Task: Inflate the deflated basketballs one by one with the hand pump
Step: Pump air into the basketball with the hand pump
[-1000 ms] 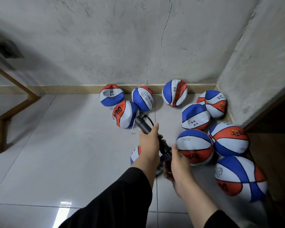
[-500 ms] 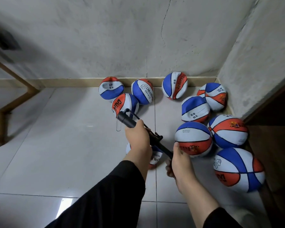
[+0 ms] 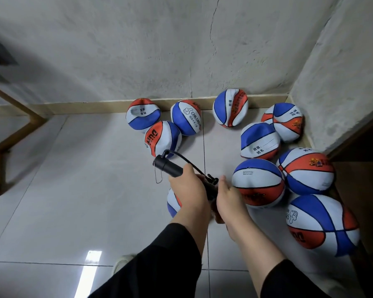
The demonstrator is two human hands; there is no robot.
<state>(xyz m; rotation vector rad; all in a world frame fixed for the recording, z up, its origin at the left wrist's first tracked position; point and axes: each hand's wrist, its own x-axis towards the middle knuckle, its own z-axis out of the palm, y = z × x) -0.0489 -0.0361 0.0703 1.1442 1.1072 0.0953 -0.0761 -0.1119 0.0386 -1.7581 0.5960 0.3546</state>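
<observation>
My left hand (image 3: 188,191) is shut on the handle of a black hand pump (image 3: 169,166), which slants up to the left with a thin hose looping off its top. My right hand (image 3: 229,200) grips the pump's lower barrel, close beside my left hand. Under both hands lies a red, white and blue basketball (image 3: 173,204), mostly hidden by them. Several more balls of the same colours lie around; a round one (image 3: 257,181) sits just right of my right hand, and a dented one (image 3: 260,140) lies behind it.
Dented balls (image 3: 163,137) cluster along the baseboard at the back wall (image 3: 181,50); rounder ones (image 3: 321,224) line the right wall. A wooden frame (image 3: 0,147) stands at the left. Pale floor tiles (image 3: 73,190) spread to the left. A shoe tip (image 3: 122,262) shows below my arms.
My left hand pulled the pump handle out up and left half a second ago, and has now pushed it back down toward my right hand. The ball stays under my hands.
</observation>
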